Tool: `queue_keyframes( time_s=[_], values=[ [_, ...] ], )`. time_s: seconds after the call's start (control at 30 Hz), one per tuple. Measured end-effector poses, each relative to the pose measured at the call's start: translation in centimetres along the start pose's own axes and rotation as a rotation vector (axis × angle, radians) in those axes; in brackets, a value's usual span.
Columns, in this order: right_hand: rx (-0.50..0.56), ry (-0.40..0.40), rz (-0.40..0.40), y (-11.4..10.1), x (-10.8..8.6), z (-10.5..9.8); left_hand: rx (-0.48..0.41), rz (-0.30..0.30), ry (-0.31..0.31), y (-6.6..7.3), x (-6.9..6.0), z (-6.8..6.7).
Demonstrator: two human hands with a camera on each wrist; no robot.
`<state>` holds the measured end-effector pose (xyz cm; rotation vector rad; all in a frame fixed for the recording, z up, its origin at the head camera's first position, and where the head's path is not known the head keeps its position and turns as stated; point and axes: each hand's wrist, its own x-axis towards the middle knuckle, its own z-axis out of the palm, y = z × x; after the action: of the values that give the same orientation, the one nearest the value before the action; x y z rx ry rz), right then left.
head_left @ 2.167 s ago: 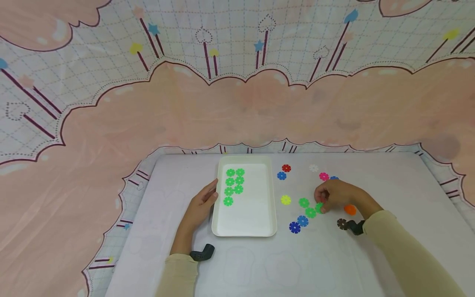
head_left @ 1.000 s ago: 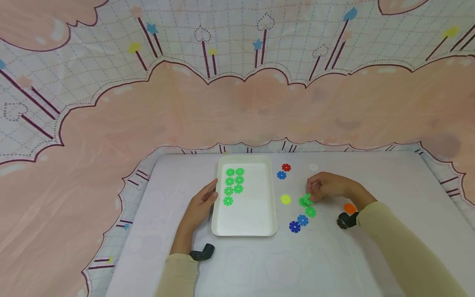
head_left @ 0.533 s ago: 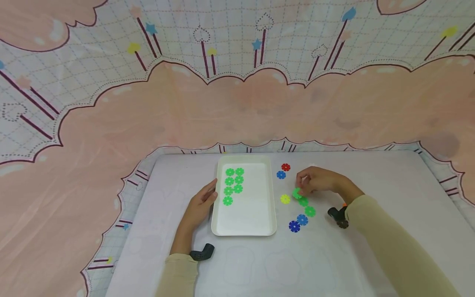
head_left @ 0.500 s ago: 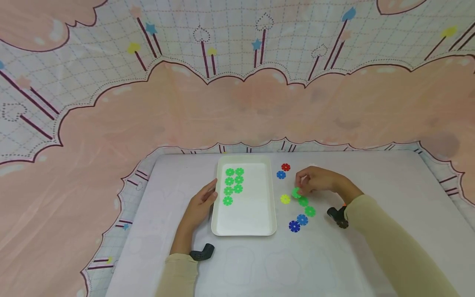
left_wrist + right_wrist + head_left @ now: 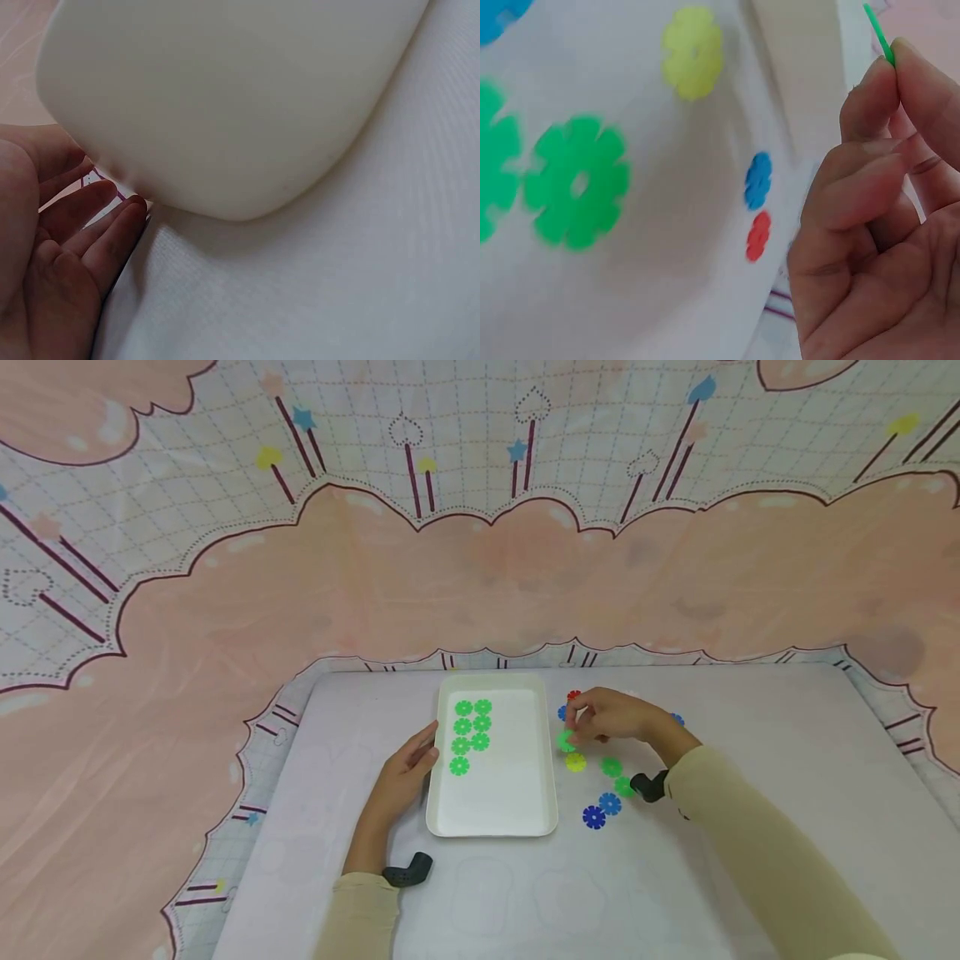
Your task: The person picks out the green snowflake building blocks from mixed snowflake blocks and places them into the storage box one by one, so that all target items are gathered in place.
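Thumb and fingertip of my right hand (image 5: 611, 714) pinch a green snowflake disc (image 5: 566, 742) by its edge, above the table just right of the white tray (image 5: 491, 814). The right wrist view shows this green disc (image 5: 880, 34) edge-on. My left hand (image 5: 402, 781) stands at the tray's left side, its fingers relaxed and touching the outer wall, as the left wrist view shows at the tray wall (image 5: 225, 135). Several green discs (image 5: 461, 726) lie in two columns in the tray's upper left.
Right of the tray lie a yellow disc (image 5: 576, 762), two green discs (image 5: 611, 767), a light blue disc (image 5: 610, 803) and a dark blue disc (image 5: 594, 817). A red disc (image 5: 758, 236) and a blue disc (image 5: 757, 181) are partly behind the right hand in the head view.
My right hand has picked up a green disc from the loose group and carried it left, to near the tray's right edge. The left hand and tray have stayed in place.
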<state>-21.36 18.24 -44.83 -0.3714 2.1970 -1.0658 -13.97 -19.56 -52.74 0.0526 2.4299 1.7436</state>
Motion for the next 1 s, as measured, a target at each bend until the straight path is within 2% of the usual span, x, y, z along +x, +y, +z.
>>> queue_keyframes(
  time_s=[0.17,0.7,1.0],
  values=[
    [0.016,0.000,-0.028,-1.5,0.8,0.8,-0.005,-0.010,0.000,-0.1,0.0,0.0],
    [0.070,-0.022,-0.048,-5.4,3.9,3.7,0.005,-0.012,0.000,-0.1,-0.1,0.0],
    [0.049,0.003,-0.019,-6.6,5.5,6.4,0.000,-0.016,0.004,0.1,-0.1,0.1]
  ],
)
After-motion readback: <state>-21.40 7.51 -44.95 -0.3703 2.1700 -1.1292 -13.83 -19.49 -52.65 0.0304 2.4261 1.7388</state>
